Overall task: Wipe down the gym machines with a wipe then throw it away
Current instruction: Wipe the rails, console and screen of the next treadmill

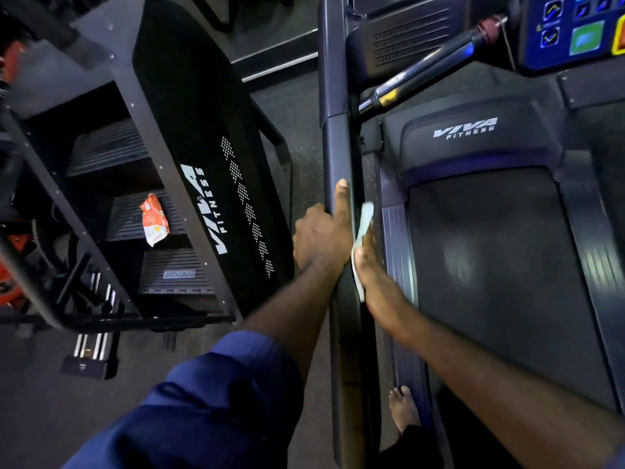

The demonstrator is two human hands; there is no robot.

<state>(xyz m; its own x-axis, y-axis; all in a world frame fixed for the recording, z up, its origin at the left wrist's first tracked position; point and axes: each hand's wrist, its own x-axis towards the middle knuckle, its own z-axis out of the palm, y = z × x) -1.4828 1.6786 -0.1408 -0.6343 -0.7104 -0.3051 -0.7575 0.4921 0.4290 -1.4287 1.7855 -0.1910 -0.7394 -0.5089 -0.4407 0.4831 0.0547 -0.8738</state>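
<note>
A dark treadmill [480, 231] with a Viva Fitness logo fills the right side. Its long left handrail [338, 143] runs from the top centre down the frame. My left hand [321, 235] grips this rail from the left, thumb stretched along its top. My right hand [368, 262] presses a white wipe [362, 221] flat against the rail's right side. The wipe sticks out above and below my palm.
A stair climber machine [189, 157] stands on the left, with an orange wipe packet [154, 220] lying on one of its steps. The treadmill console [575, 32] is at top right. A bare foot [404, 409] stands on the treadmill's side strip.
</note>
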